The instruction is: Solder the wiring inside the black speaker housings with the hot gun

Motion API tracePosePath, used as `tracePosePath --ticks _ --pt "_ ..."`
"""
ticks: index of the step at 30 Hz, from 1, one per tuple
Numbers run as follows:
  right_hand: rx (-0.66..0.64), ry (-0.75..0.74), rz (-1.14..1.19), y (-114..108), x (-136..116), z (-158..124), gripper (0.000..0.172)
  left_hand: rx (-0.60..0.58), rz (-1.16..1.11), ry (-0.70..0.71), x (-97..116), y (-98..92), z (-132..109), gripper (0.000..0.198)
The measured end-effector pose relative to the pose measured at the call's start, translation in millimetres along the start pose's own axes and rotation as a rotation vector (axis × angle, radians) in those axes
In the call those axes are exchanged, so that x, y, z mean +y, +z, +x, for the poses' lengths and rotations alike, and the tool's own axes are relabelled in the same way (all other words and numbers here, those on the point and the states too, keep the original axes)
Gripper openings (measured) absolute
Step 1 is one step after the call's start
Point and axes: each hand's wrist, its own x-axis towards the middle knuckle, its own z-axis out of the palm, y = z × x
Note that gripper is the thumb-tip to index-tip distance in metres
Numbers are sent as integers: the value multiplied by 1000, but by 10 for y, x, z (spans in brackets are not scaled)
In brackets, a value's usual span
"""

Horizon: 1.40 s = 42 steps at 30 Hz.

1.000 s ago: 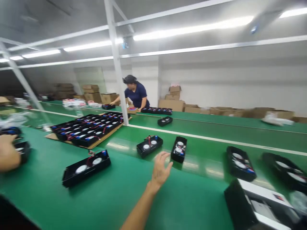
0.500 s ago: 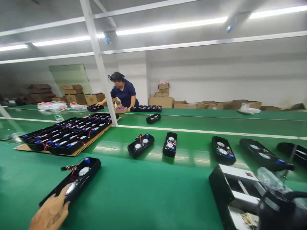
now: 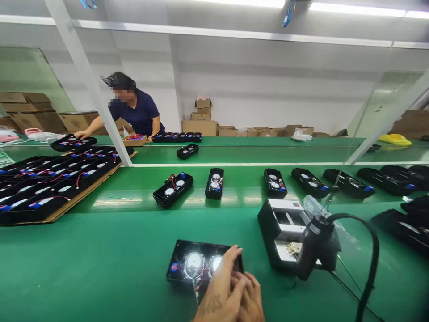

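A black speaker box (image 3: pixel 181 256) lies on the green bench in front of me, with two bright round drivers and a blue-ended part at its left end. My left hand (image 3: pixel 217 290) reaches over its right end, thumb and fingers closed on it. Close against it on the right is my right hand (image 3: pixel 250 296), its fingers curled; what they hold, if anything, is hidden. A thin pale strip (image 3: pixel 195 293) runs from the box towards my left wrist; I cannot tell what it is.
Several similar boxes (image 3: pixel 214 183) lie along the green belt. A cardboard sheet (image 3: pixel 87 197) at left carries rows of them. On the right stand a black-and-white device (image 3: pixel 284 232) and a black tool on a thick cable (image 3: pixel 315 246). Across the belt, a co-worker (image 3: pixel 137 109) handles a box.
My view has turned right. The speaker box has come from the left to the middle and swung round, its blue-ended part now at the left. My right hand has come into view beside my left.
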Motion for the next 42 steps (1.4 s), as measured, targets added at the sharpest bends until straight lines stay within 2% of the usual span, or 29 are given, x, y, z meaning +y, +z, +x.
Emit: tracePosePath --ticks 2,4,6,8,11,14,15,17,19,20,21,24,26,29,31,32,34,36,39,42 --pt "-34 -16 38 -167 202 95 36 33 -10 96 152 -38 -61 49" --pt "-140 -10 113 -356 366 199 33 138 -2 156 198 -216 -169 37" --pt "-226 46 149 -515 454 282 33 232 36 147 139 -465 -275 31" --pt "-219 121 135 -592 442 330 30 313 114 72 7 -704 -351 27" --pt "-198 135 203 -515 241 374 30 415 211 -86 -222 -914 -412 29" --pt "-85 154 447 -292 -44 463 23 361 201 -153 -372 -936 -441 37" --pt "-16 222 520 -219 -117 513 20 325 191 -157 -397 -920 -446 39" --pt "99 450 603 -115 -191 633 13 277 187 -164 -421 -879 -448 44" --pt "140 657 636 -83 -155 753 13 267 195 -177 -429 -835 -432 46" --pt "113 668 661 -93 -102 804 13 269 197 -185 -430 -813 -416 45" --pt "58 598 692 -116 -35 846 12 272 191 -196 -431 -791 -394 44" --pt "-238 118 648 -217 161 925 18 303 139 -240 -413 -732 -306 40" --pt "-466 -86 447 -274 217 968 26 318 111 -249 -383 -715 -255 37" --pt "-763 -135 177 -314 170 1053 26 226 159 -124 -349 -727 -240 26" --pt "-900 -149 128 -319 113 1114 23 130 233 -16 -363 -736 -267 17" --pt "-945 -154 121 -322 93 1140 22 96 278 31 -385 -734 -282 23" --pt "-1003 -163 112 -335 76 1181 21 66 388 127 -448 -715 -296 49" --pt "-1041 -173 112 -362 82 1206 22 69 511 236 -510 -688 -281 59" --pt "-1082 -159 169 -418 84 1216 26 37 643 329 -542 -673 -224 50" --pt "-1073 -98 238 -442 53 1190 22 -38 671 313 -472 -701 -176 46"
